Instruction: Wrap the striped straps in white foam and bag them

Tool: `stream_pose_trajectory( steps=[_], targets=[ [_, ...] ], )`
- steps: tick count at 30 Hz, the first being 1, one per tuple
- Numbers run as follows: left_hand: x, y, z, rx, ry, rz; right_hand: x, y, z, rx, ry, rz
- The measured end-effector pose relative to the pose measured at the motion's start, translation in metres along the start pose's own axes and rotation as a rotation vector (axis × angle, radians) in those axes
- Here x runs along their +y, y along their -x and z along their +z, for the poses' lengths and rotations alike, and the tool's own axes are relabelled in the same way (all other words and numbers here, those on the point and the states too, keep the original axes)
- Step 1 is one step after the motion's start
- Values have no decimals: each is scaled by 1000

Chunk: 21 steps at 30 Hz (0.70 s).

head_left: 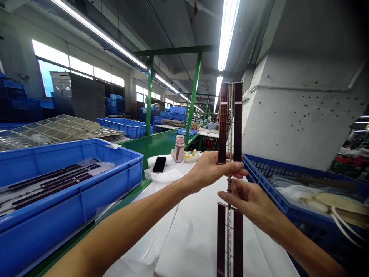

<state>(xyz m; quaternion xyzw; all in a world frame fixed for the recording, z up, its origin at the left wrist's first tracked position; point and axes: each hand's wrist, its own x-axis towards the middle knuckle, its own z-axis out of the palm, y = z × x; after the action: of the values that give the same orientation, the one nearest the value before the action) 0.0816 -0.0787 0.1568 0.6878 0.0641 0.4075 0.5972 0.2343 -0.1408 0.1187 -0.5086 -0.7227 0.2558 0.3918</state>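
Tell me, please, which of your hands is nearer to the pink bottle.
Left. The left hand is right of the pink bottle, on the near side; the right hand is farther right and lower in view.

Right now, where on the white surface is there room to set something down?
The widest bare patch of white surface lies between the clear plastic sheeting and the held lattice piece. A narrower one lies between that piece and the right forearm. The far end is crowded: phone, pink bottle.
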Motion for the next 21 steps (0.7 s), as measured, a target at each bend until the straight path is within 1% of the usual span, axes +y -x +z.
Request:
stream_pose_trajectory(
  steps=[2,4,5,7,10,11,15,16,17,21],
  targets=[
    [-1,0,0,6,18,-9,-3,2,-2,-114,-32,-16],
    [-2,1,1,6,32,-16,-5,3,-2,-179,-80,-10],
    [-2,1,1,4,36,-18,-4,4,-2,-177,-100,-1],
    [-3,2,3,5,36,-14,-2,5,-1,-131,-117,17],
    [-3,2,4,14,25,14,0,4,0,-25,-67,17],
    [-3,2,4,19,20,21,0,4,0,-20,-54,12],
    [-3,3,5,26,10,13,-3,5,-2,-151,-133,-12],
    [-3,3,5,28,9,8,-3,6,-1,-160,-143,-13],
    [-3,3,5,30,7,4,-3,7,0,-144,-132,-9],
    [-6,2,4,40,8,6,-2,8,4,11,-1,-4]
  ],
)
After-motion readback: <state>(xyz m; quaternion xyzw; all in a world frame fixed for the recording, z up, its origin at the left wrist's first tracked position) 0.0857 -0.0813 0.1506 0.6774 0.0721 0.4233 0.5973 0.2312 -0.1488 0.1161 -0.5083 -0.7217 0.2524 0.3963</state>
